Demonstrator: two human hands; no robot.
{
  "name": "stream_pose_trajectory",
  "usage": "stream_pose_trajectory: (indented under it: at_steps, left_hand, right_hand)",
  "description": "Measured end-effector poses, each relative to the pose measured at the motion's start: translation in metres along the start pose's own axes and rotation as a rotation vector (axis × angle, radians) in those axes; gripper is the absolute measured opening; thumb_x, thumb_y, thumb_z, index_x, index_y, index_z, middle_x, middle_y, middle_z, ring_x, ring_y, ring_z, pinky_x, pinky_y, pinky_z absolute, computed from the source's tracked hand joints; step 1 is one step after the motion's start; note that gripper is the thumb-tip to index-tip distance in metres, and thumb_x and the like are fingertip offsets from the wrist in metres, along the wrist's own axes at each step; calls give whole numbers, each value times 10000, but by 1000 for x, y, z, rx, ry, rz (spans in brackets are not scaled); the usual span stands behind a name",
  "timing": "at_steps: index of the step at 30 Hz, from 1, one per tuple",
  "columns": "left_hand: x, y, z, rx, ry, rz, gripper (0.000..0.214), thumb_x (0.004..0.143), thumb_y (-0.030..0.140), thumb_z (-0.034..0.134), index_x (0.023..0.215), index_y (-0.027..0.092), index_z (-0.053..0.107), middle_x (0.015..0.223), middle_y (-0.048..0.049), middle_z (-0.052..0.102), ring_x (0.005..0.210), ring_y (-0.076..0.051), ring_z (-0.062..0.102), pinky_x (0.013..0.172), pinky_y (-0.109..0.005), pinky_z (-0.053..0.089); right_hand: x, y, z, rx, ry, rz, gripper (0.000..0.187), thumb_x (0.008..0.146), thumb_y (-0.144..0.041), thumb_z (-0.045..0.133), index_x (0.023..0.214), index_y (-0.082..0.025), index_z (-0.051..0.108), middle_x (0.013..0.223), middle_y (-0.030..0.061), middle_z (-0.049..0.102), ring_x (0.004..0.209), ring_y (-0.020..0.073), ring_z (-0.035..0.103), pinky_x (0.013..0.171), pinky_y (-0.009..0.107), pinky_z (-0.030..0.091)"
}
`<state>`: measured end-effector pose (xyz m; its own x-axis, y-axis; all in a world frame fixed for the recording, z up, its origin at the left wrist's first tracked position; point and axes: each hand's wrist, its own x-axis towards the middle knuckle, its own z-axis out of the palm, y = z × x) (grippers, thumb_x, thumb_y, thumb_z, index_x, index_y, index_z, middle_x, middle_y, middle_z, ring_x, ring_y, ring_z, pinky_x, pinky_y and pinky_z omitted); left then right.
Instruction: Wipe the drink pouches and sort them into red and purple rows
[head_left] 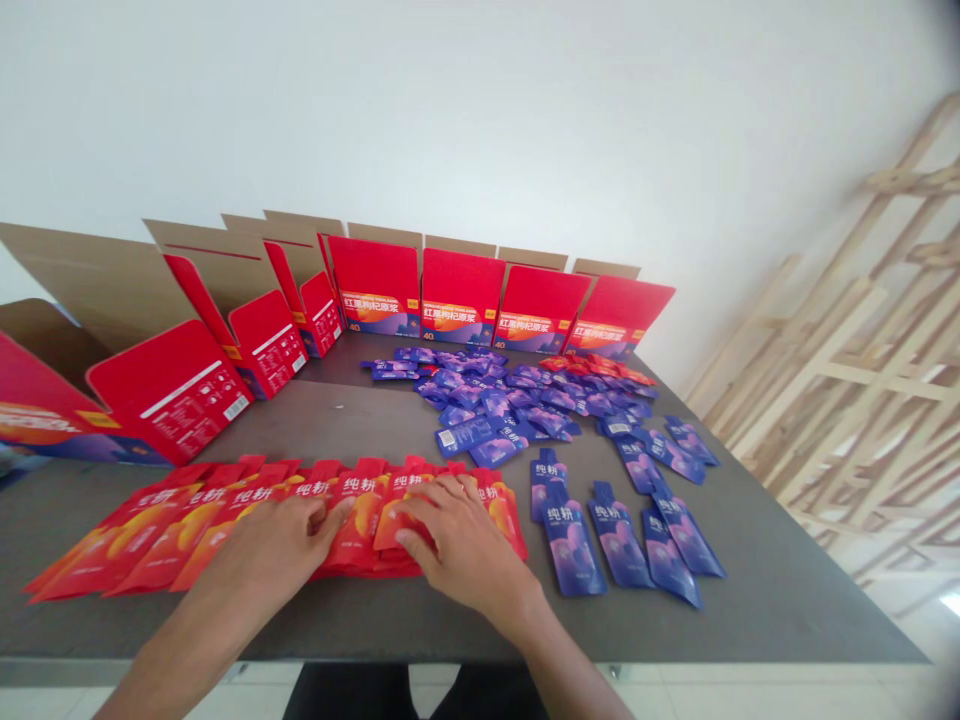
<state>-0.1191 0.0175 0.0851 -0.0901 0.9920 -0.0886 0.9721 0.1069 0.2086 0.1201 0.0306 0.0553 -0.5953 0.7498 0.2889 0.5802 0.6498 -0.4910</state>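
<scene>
A row of overlapping red pouches [360,505] lies along the near left part of the table. My left hand [281,535] rests on the middle of this row, its thumb stretched out over a pouch and its fingers loosely bent, partly hidden by the hand itself. Over the right end of the row, my right hand [457,535] touches the pouches with fingers spread and thumb apart. Neither hand visibly lifts a pouch. Several purple pouches [571,545] lie just to the right of my right hand.
A heap of purple pouches [525,395] covers the middle back of the grey table [750,600], with a few red pouches [596,368] behind it. Open red cartons [457,295] line the back, and more cartons [176,390] stand at left. Wooden racks [847,375] stand at right.
</scene>
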Motion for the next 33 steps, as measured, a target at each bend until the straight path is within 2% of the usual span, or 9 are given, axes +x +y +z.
stream_pose_trajectory:
  at_steps: [5,8,13,15,19,21,23,26,33]
  left_hand:
    - [-9,-10,-9,19,32,-56,614,974,615,310,897,200,755,882,-176,806,905,-379,761,776,-441,496]
    - [-16,-11,-16,31,45,-100,653,965,624,306,1089,156,745,968,-186,812,953,-393,767,790,-452,519]
    - [-22,-5,-10,32,84,-75,647,998,654,286,1182,200,709,903,-136,804,855,-372,770,707,-446,523]
    - [-21,-4,-1,29,151,-1,607,1010,640,305,1163,213,708,931,-133,800,861,-363,766,715,-452,539]
    - [-17,-4,25,21,352,377,558,1009,623,411,1213,207,721,1269,-161,747,1183,-377,683,993,-529,521]
    - [-16,-8,38,64,370,509,538,999,619,481,1319,245,700,1381,-134,712,1281,-383,632,1065,-566,475]
    - [-17,-12,49,100,337,563,508,999,579,534,1397,291,665,1425,-100,699,1315,-360,620,1084,-549,465]
    - [-19,-19,59,121,316,571,469,1000,499,570,1417,305,661,1428,-83,703,1317,-332,625,1076,-489,473]
    - [-20,-23,67,115,414,600,383,1043,366,455,1303,305,730,1322,-83,753,1203,-307,673,1067,-450,444]
  right_hand:
    - [1,0,-6,14,3,-5,267,1080,-349,566,1298,-235,670,1352,60,683,1317,247,542,1188,481,364]
    - [1,-1,-9,34,2,-8,245,1079,-337,573,1276,-235,676,1341,47,691,1297,233,553,1177,457,373]
    - [1,-1,-8,59,-31,-11,227,1074,-319,581,1262,-249,687,1379,34,672,1305,225,556,1185,444,375]
    - [1,0,-7,57,-42,-14,234,1062,-314,602,1272,-251,685,1383,38,669,1308,228,554,1190,445,376]
    - [2,3,-4,57,-52,-34,265,1033,-313,656,1290,-251,678,1390,46,663,1326,232,548,1190,436,385]
    - [2,4,-4,61,-63,-34,292,1028,-308,664,1314,-246,669,1407,51,657,1337,231,550,1196,434,384]
    - [1,5,-4,67,-72,-30,320,1031,-303,660,1346,-248,653,1427,51,651,1349,226,553,1223,445,356]
    - [-1,6,-4,76,-77,-37,323,1038,-286,649,1360,-262,643,1419,36,662,1352,210,564,1261,455,305]
    - [-10,0,-9,79,-115,-70,340,1019,-319,684,1355,-275,651,1398,33,675,1355,207,562,1258,427,318]
